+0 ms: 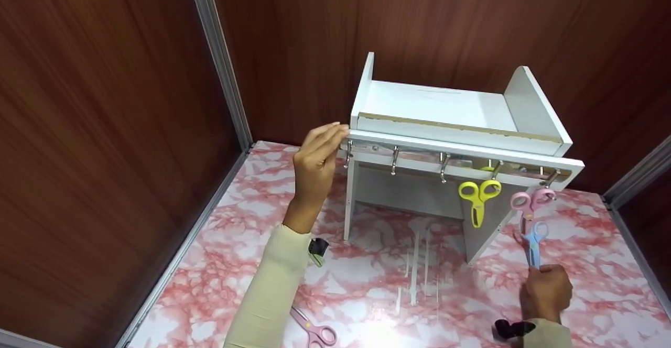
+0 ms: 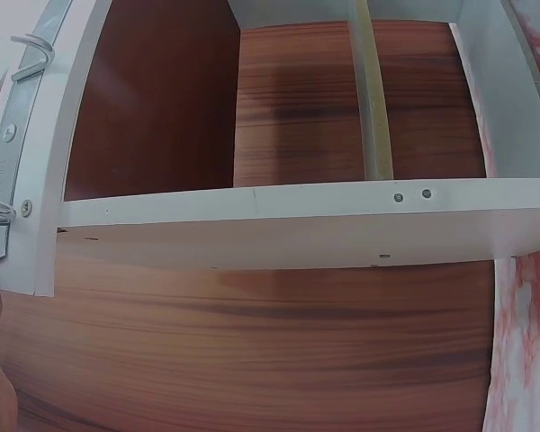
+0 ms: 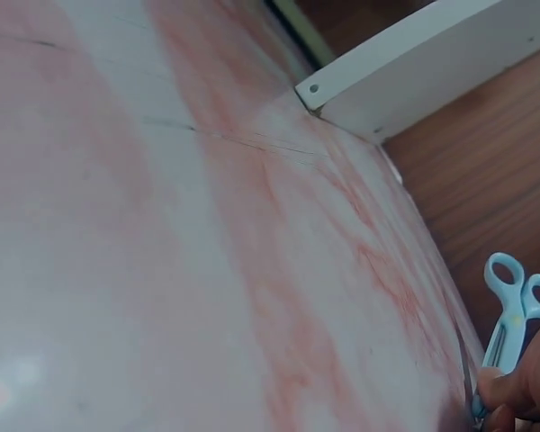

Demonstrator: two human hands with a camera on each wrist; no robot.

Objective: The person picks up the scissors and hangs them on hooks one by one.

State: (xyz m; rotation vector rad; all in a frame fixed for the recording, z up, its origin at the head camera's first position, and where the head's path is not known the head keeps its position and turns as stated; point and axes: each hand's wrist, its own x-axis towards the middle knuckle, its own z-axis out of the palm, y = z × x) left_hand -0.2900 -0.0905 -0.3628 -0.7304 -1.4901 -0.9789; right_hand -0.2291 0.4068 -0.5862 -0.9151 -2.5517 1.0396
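Observation:
My right hand (image 1: 548, 290) grips a pair of light blue scissors (image 1: 534, 246) by the blade end, handle loops upward; the right wrist view shows the same scissors (image 3: 513, 310) with the thumb on the blades. My left hand (image 1: 317, 162) touches the left end of the white hook rail (image 1: 461, 151) on the front of a white shelf unit (image 1: 540, 107). Yellow scissors (image 1: 478, 201) hang from a hook toward the right. Pink scissors (image 1: 529, 201) hang from the rightmost hook, just above the blue pair. The hooks (image 1: 394, 160) farther left hold nothing.
Another pair of pink scissors (image 1: 314, 329) lies on the red-and-white marbled table (image 1: 220, 264), beside the left forearm. Brown wood-grain panels (image 1: 293, 33) stand behind and at the sides. Pale streaks (image 1: 414, 269) mark the tabletop before the shelf.

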